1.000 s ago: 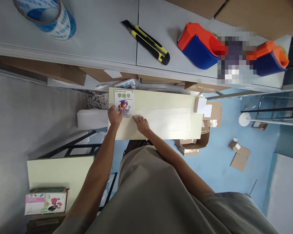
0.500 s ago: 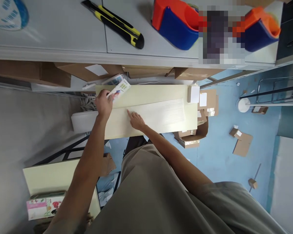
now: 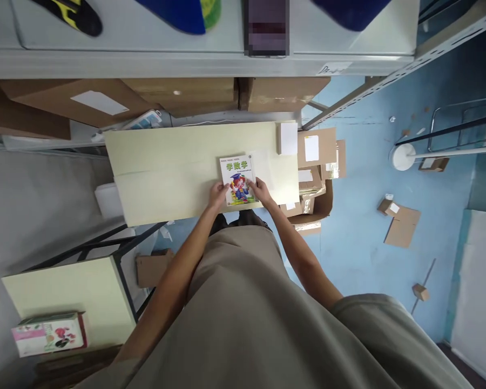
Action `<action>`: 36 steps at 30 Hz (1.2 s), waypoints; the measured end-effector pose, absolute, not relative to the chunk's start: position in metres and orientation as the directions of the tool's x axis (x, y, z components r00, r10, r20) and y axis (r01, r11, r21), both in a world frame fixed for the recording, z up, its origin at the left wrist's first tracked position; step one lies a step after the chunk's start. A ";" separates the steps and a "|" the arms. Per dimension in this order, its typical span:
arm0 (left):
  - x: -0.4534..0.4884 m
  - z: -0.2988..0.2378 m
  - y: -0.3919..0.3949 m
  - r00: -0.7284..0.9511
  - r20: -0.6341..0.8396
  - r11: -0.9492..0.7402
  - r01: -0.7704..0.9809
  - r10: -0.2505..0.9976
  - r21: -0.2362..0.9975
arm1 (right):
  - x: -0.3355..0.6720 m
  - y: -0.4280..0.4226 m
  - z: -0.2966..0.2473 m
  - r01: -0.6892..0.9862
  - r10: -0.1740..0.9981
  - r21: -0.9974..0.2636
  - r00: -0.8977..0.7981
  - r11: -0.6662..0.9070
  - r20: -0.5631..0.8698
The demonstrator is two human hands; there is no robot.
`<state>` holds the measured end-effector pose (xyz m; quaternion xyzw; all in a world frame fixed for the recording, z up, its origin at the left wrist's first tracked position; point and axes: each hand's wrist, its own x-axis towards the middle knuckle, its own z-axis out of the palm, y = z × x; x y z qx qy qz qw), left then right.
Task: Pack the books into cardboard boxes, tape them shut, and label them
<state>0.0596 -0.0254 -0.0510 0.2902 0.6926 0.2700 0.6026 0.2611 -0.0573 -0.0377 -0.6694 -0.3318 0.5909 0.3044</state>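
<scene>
A small booklet (image 3: 238, 178) with green characters and a cartoon figure lies on the pale yellow table (image 3: 166, 167), towards its right end, on a thin white foam sheet (image 3: 263, 165). My left hand (image 3: 217, 194) grips the booklet's lower left corner. My right hand (image 3: 260, 190) grips its lower right corner. Both hands have fingers curled on the booklet's edges.
A grey shelf (image 3: 146, 59) runs above with a yellow-black utility knife (image 3: 71, 13) and blue tape dispensers. Cardboard boxes (image 3: 178, 94) sit under it. An open box (image 3: 318, 200) and cardboard scraps lie on the blue floor. A second table (image 3: 65, 292) at lower left carries a pink box (image 3: 48, 334).
My left hand carried the booklet from the table's left end to its right part. My right hand left the foam sheet and took the booklet's other corner. The view shifted down and right.
</scene>
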 end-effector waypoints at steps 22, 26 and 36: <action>0.078 -0.093 -0.011 -0.163 -0.638 0.643 0.386 0.753 0.661 | 0.318 -0.045 -0.042 0.660 0.819 -0.496 0.364 -0.563 -0.444; 0.083 -0.095 -0.015 -0.181 -0.610 0.630 0.346 0.772 0.695 | 0.327 -0.041 -0.042 0.624 0.765 -0.445 0.489 -0.643 -0.419; 0.094 -0.093 -0.024 -0.244 -0.548 0.597 0.227 0.800 0.770 | 0.330 -0.031 -0.050 0.638 0.814 -0.506 0.451 -0.581 -0.367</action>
